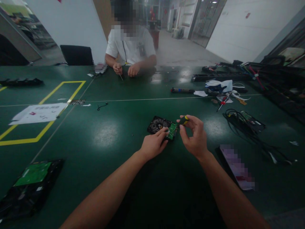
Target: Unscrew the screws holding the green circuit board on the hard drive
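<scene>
A black hard drive (156,124) lies on the green table with its green circuit board (172,129) facing up. My left hand (153,144) holds the drive from the near side, fingertips pressed on the board's edge. In my right hand (195,138) is a screwdriver (183,120) with a black and yellow handle, pinched between thumb and fingers. Its tip is at the right end of the circuit board; whether it sits in a screw I cannot tell.
Another drive-like unit (33,173) lies front left. At right are a phone-like slab (235,167), black cables (252,136) and a hard drive (254,122). Farther back lie a red screwdriver (223,102) and a dark rod (182,90). Across the table sits a person (132,47) holding a thin tool.
</scene>
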A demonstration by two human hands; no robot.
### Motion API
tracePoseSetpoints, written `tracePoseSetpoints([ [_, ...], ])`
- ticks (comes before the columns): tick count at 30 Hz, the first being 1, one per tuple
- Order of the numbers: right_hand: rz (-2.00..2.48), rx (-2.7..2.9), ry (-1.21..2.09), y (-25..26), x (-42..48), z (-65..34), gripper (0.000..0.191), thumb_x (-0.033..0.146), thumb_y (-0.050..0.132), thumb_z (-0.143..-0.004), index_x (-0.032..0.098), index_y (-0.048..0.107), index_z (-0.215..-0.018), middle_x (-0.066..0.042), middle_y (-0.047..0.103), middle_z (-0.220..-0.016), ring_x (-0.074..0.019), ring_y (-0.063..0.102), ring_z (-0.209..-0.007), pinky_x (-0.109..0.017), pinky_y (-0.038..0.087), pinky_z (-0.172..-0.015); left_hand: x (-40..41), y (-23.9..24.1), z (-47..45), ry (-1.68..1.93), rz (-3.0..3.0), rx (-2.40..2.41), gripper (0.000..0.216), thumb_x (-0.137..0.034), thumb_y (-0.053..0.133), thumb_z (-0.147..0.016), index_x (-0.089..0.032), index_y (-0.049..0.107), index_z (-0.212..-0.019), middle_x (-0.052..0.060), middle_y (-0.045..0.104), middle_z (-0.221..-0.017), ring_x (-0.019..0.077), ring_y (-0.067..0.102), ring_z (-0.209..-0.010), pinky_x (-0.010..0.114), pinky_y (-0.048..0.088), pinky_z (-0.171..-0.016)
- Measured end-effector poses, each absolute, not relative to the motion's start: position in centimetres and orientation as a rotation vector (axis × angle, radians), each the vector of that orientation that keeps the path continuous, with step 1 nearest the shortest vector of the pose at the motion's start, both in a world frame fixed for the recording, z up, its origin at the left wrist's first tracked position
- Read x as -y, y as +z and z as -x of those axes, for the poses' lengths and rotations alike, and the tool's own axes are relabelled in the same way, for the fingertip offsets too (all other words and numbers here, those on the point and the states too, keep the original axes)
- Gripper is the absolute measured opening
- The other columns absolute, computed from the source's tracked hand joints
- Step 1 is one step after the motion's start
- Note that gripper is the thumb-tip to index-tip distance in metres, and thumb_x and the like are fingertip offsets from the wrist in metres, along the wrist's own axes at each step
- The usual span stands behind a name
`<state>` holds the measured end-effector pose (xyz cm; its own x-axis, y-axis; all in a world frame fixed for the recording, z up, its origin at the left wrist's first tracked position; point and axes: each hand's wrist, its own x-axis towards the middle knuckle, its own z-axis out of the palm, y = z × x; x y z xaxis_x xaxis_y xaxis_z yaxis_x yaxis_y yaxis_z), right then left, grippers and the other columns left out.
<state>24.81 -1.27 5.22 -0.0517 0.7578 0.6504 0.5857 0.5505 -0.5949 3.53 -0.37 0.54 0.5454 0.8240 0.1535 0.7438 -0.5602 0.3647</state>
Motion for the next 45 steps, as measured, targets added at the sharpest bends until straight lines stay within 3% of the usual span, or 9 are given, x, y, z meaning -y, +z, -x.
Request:
tracePoseSetpoints([
  [5,1.17,1.788,-0.006,5.4,1.4,-25.0,0.055,0.02,0.069,-0.092,0.032,0.047,-0.142,-0.007,0.065,-0.123,-0.0219,0.073,-0.095,-0.045,0.065,-0.088,0.4,0.9,-3.6,0.409,-2.54,-1.309,0.042,-0.041,0.051,-0.102,-0.029,0.051,-0.142,0.001,0.043,-0.164,0.0231,0.068,-0.123,0.037,0.062,-0.09],
  [11,1.096,1.749,0.066,4.9,1.7,-24.7,0.06,0.015,0.067,-0.093,0.029,0.041,-0.146,-0.01,0.064,-0.133,-0.0236,0.072,-0.107,-0.045,0.065,-0.091,0.3,1.0,-3.4,0.393,-2.539,-1.293,0.043,-0.043,0.053,-0.1,-0.03,0.049,-0.141,-0.002,0.04,-0.166,0.0242,0.07,-0.119,0.039,0.062,-0.09],
  [16,1.08,1.78,-0.12,5.3,1.7,-24.8,0.056,0.019,0.078,-0.088,0.029,0.05,-0.135,-0.006,0.064,-0.113,-0.0219,0.068,-0.097,-0.041,0.064,-0.081,0.3,1.1,-3.1,0.402,-2.537,-1.269,0.045,-0.044,0.057,-0.098,-0.031,0.048,-0.141,-0.001,0.041,-0.165,0.0243,0.07,-0.119,0.039,0.062,-0.089],
  [23,1.113,1.689,-0.317,6.5,2.2,-24.5,0.049,0.024,0.083,-0.084,0.027,0.056,-0.124,-0.004,0.063,-0.105,-0.0191,0.063,-0.085,-0.037,0.061,-0.074,0.3,1.3,-2.9,0.397,-2.534,-1.21,0.044,-0.047,0.058,-0.098,-0.031,0.051,-0.138,0.0,0.045,-0.163,0.0235,0.071,-0.115,0.039,0.061,-0.091],
  [32,1.104,1.764,-0.193,6.4,2.6,-24.2,0.049,0.012,0.064,-0.093,0.024,0.054,-0.14,-0.011,0.068,-0.128,-0.0234,0.071,-0.105,-0.043,0.064,-0.09,0.8,0.8,-3.6,0.43,-2.586,-1.272,0.044,-0.052,0.056,-0.1,-0.028,0.053,-0.137,0.003,0.048,-0.161,0.0246,0.072,-0.114,0.039,0.061,-0.089],
  [40,1.095,1.71,-0.294,6.4,2.5,-24.3,0.049,0.019,0.077,-0.087,0.028,0.054,-0.13,-0.006,0.063,-0.109,-0.0199,0.064,-0.09,-0.038,0.062,-0.076,1.1,0.7,-4.1,0.404,-2.637,-1.298,0.045,-0.049,0.054,-0.101,-0.025,0.051,-0.139,0.005,0.044,-0.164,0.0248,0.074,-0.109,0.039,0.062,-0.084],
  [45,1.075,1.674,-0.222,5.8,2.2,-24.3,0.049,0.018,0.077,-0.087,0.027,0.055,-0.13,-0.008,0.064,-0.115,-0.0223,0.066,-0.1,-0.038,0.063,-0.078,1.4,0.7,-4.4,0.396,-2.64,-1.33,0.042,-0.046,0.052,-0.102,-0.023,0.052,-0.137,0.006,0.044,-0.164,0.0248,0.074,-0.106,0.041,0.062,-0.084],
])
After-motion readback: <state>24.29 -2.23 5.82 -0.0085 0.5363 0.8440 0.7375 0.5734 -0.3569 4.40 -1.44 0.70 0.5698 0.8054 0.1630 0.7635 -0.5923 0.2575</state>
